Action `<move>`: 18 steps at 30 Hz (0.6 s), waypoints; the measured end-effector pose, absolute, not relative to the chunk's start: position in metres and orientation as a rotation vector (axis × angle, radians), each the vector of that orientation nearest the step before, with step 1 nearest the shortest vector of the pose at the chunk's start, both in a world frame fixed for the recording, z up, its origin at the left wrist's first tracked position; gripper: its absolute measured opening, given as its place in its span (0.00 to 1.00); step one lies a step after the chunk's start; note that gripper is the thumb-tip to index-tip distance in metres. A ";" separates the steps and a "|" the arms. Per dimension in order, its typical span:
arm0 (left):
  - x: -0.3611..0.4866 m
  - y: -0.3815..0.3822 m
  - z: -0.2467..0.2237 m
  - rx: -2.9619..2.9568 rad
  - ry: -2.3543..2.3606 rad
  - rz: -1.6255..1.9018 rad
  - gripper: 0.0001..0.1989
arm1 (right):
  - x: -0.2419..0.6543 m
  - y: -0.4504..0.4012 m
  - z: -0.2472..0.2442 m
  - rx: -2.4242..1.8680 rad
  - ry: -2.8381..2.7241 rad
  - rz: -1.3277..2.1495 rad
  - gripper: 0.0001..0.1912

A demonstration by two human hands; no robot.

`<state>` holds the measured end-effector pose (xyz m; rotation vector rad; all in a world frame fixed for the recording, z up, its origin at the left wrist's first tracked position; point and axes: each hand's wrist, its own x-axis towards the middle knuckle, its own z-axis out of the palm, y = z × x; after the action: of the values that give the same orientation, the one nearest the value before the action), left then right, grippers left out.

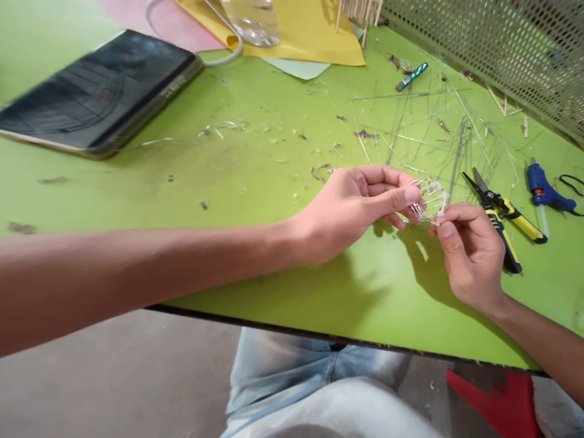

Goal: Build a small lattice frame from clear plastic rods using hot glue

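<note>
Holding, in both hands, one small cage-like wire piece point(431, 201), silvery, with whitish blobs at some joints, raised just over the green table point(292, 298) and to the left of the yellow-and-black snips point(495, 199), from which all places here are taken. My left hand point(351, 201), farther left of the snips: thumb and fingers closed on the near-left side of the piece. My right hand point(474, 255), just beside the snips and hiding a little of one handle: thumb and forefinger pinching the piece's lower right edge, other fingers curled. Snips: one pair, lying flat, blades parted. Right of the snips: one blue glue gun point(542, 188), a pale glue stick showing at its rear, with a black cord. Beyond the snips: loose lengths of wire point(457, 155), crossing in many directions; past these, one small green-handled tool point(413, 77), kind uncertain, and one perforated panel point(493, 55). Far left of the snips: one dark-screened tablet point(100, 85). Beyond and left of the snips: one yellow sheet point(314, 48), a clear vessel point(253, 21) upon it, cut off by the view, and one pink sheet point(182, 24).
</note>
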<state>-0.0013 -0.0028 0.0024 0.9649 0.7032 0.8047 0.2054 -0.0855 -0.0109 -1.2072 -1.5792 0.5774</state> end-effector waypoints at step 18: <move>0.001 0.001 -0.001 1.046 0.766 0.912 0.15 | 0.206 -0.079 -0.019 -1.038 -1.236 0.708 0.02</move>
<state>0.0009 0.0011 -0.0007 1.0456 0.7659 0.9117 0.2064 -0.0795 -0.0193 -1.0380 -1.2360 0.7083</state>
